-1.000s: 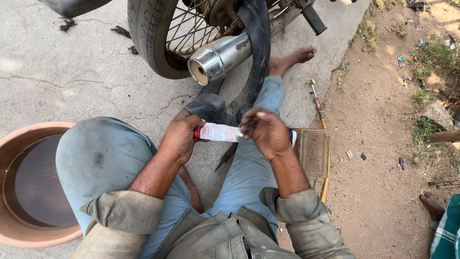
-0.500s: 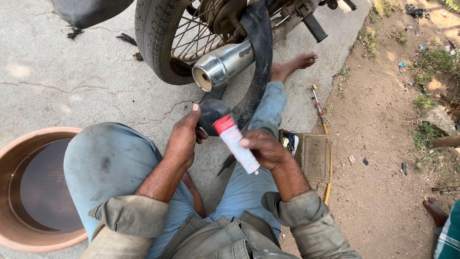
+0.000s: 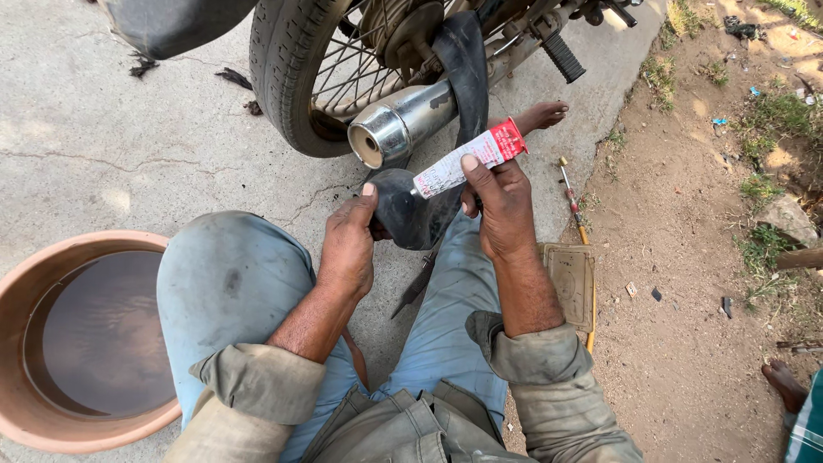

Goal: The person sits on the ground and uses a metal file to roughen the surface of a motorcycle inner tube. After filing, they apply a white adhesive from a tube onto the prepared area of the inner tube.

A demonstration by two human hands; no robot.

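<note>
— Since the earlier frame, what has been moved?

— Swung round: the red-and-white tube point(image 3: 467, 160), which was pointed down toward the lap, is now angled up with its red end toward the wheel point(image 3: 296, 77) and its nozzle end set against the black inner tube point(image 3: 410, 210).

— How are the two things held?

— The red-and-white tube is clasped in the right hand point(image 3: 501, 206), thumb laid along its top. The black inner tube is pinched over a fold by the left hand point(image 3: 347, 244), fingers closed on it, above the knees.

— How can they be expected to handle?

— The small tube is judged light and soft-walled, so it would be squeezed from the middle, not the nozzle. The rubber is judged limp and floppy; it is best gripped just beside the spot being worked, as is done now, so that the surface is kept taut.

— What room is left?

— Little ahead: the chrome exhaust pipe point(image 3: 399, 129) sits just beyond the hands, and the rubber loops up around it. A water-filled basin point(image 3: 34, 283) lies to the left beside the knee. To the right, a flat tin point(image 3: 570, 274) and a screwdriver point(image 3: 573, 201) are lain on the ground near the concrete edge, with another person's foot point(image 3: 784, 381) well apart.
</note>
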